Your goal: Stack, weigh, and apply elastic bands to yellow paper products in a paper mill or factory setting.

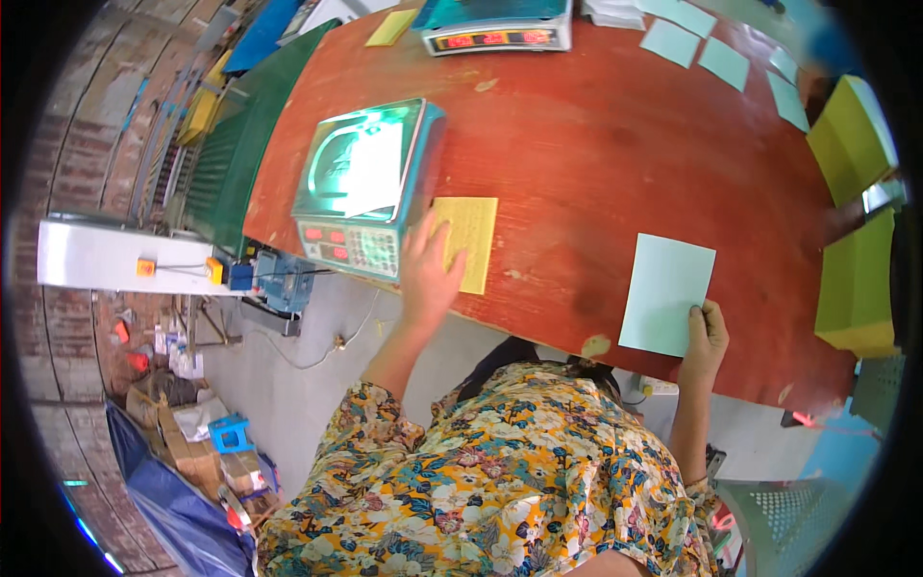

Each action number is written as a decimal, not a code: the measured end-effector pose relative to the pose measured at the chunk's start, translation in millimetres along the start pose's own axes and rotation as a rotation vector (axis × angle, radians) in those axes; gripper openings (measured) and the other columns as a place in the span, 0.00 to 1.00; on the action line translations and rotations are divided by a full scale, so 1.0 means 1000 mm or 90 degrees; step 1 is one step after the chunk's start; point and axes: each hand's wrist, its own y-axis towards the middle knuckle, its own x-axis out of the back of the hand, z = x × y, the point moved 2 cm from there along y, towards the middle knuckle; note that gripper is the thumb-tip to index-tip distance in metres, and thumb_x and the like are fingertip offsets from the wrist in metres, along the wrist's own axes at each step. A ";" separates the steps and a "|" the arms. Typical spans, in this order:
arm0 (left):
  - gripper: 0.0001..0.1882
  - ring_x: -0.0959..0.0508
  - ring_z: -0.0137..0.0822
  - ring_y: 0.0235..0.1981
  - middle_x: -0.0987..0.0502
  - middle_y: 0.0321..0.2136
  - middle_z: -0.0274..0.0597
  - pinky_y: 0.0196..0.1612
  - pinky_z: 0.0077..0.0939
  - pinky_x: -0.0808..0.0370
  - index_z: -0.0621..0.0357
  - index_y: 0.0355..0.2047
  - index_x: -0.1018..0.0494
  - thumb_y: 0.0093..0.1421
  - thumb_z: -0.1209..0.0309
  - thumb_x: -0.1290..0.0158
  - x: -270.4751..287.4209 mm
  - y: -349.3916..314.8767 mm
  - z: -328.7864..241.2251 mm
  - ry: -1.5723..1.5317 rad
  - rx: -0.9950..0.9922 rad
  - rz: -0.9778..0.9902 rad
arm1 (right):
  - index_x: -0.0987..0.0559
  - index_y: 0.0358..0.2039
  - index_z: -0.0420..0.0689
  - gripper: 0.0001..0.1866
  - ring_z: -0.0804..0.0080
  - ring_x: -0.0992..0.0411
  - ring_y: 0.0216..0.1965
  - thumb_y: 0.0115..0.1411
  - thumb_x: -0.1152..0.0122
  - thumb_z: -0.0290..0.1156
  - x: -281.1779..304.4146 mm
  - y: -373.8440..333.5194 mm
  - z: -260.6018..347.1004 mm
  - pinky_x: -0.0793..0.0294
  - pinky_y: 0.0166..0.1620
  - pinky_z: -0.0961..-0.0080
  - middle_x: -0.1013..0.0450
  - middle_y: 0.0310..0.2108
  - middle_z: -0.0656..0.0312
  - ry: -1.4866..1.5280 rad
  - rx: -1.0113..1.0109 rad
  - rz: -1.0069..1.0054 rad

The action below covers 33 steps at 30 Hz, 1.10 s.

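Floral cloth of the wearer's shirt [481,471] fills the bottom of my view, closest to the lens. Beyond it I look down on a red counter [558,163], its paint scuffed and worn through in pale patches, its edges bent by the fisheye.

At the near edge, the right hand [708,337] pinches the lower right edge of a pale sheet [663,293] between thumb and fingers; whether the sheet lies flat or is slightly lifted I cannot tell. On the other side, the left hand [430,274] has its fingers spread over a yellow pad [474,255], just beside a scale [351,247]. I cannot tell whether they touch either. Glare washes out the scale's pan, and its red digits are lit.

Along the far edge I see a second scale [495,38], a yellow sheet [390,28] left of it, and to its right several pale sheets [724,63] laid out apart. Yellow bins [859,288] stand at the right end.

Off to the left, the room shows a brick wall [69,337], a green panel [226,178] beside the counter and a long white metal casing [96,255]. Below, a cable [308,366] trails over the grey floor [298,413], near cardboard boxes [192,457], a small blue stool [229,434] and a dark blue tarp [178,500].
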 end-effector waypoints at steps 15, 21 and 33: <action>0.30 0.31 0.49 0.57 0.28 0.55 0.48 0.57 0.44 0.34 0.62 0.51 0.27 0.52 0.56 0.37 0.031 0.089 0.089 0.048 0.062 -0.021 | 0.24 0.31 0.40 0.05 0.75 0.27 0.32 0.59 0.49 0.22 -0.194 -0.034 0.020 0.28 0.39 0.76 0.23 0.33 0.59 0.309 -0.135 0.246; 0.22 0.29 0.46 0.55 0.26 0.51 0.49 0.56 0.37 0.32 0.61 0.41 0.22 0.54 0.56 0.38 0.048 0.093 0.117 -0.287 0.071 0.030 | 0.28 0.23 0.39 0.12 0.68 0.29 0.27 0.61 0.49 0.31 -0.275 -0.011 -0.008 0.28 0.30 0.71 0.26 0.27 0.51 0.273 -0.041 0.445; 0.08 0.26 0.23 0.30 0.23 0.28 0.32 0.35 0.19 0.31 0.59 0.33 0.24 0.62 0.67 0.43 0.061 0.103 0.148 -0.729 0.263 0.255 | 0.20 0.49 0.40 0.21 0.77 0.24 0.32 0.56 0.52 0.19 -0.390 -0.016 0.094 0.24 0.37 0.79 0.22 0.32 0.61 -0.009 -0.008 0.424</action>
